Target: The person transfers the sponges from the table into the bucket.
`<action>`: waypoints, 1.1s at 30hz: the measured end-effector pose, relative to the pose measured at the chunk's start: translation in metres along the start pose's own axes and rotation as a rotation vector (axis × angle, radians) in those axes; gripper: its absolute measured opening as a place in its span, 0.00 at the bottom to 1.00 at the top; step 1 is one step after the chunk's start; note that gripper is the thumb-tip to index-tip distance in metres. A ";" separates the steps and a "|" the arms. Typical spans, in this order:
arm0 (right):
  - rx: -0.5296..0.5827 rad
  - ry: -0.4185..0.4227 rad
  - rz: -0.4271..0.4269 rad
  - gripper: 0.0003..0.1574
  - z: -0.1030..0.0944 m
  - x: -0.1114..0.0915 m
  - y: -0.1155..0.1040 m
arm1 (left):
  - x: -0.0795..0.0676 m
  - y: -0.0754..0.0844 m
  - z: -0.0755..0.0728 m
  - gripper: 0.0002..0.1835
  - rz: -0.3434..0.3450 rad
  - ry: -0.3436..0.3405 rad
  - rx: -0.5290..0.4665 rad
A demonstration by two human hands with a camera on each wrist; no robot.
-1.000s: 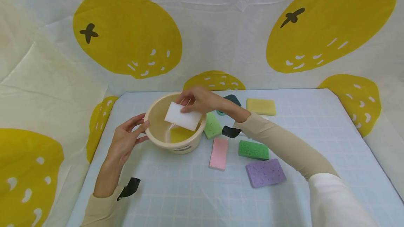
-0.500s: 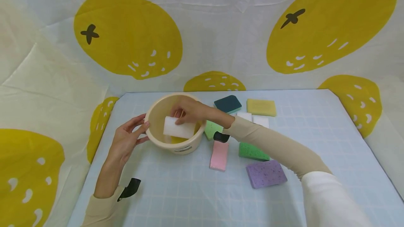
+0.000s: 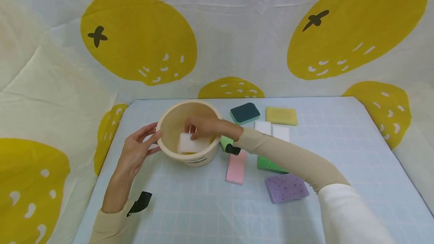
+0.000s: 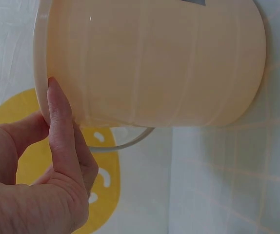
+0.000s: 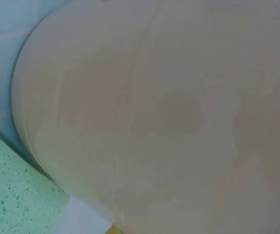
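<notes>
A cream bucket (image 3: 171, 129) stands on the table with a yellow piece (image 3: 213, 139) partly showing inside it. My left hand (image 3: 135, 147) pinches its left rim between thumb and fingers; the left wrist view has the fingers (image 4: 61, 122) against the outer wall under the rim. Reaching over the right side, my right hand (image 3: 206, 126) is down inside the bucket and grips a white sponge (image 3: 190, 144) by its upper edge. Only the bucket's outer wall (image 5: 130, 107) and a light green sponge (image 5: 15, 190) fill the right wrist view, so that hand's fingers are hidden there.
Right of the bucket lie a dark green sponge (image 3: 245, 113), a yellow sponge (image 3: 281, 116), two white sponges (image 3: 280, 132), a pink one (image 3: 236, 168), a green one (image 3: 270, 164) and a purple one (image 3: 286, 188). A fruit-patterned cloth (image 3: 237, 48) hangs behind the table.
My right hand has moved down into the bucket with the white sponge, which now sits lower and covers most of the yellow piece. The left hand has stayed at the rim.
</notes>
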State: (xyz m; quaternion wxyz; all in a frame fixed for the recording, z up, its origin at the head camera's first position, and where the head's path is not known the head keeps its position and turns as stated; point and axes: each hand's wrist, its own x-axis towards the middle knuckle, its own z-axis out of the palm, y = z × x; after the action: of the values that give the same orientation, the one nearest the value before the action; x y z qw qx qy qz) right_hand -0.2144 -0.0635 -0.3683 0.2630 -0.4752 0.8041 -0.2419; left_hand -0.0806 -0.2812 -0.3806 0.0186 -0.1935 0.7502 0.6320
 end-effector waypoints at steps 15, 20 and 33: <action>-0.056 -0.036 0.056 0.18 -0.004 -0.010 -0.001 | 0.000 0.000 0.004 0.33 -0.005 0.014 0.015; -0.068 0.034 -0.029 0.15 -0.010 -0.013 -0.001 | 0.000 0.001 0.003 0.33 -0.017 0.025 0.019; 0.035 0.203 -0.135 0.11 -0.023 -0.040 0.002 | -0.001 0.002 0.001 0.33 -0.021 0.024 0.017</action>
State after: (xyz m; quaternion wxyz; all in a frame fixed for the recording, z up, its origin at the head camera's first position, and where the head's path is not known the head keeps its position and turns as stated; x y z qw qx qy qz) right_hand -0.2143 -0.0244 -0.3446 0.1713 -0.4968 0.7884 -0.3199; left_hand -0.0803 -0.2794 -0.3790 0.0177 -0.2087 0.7538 0.6229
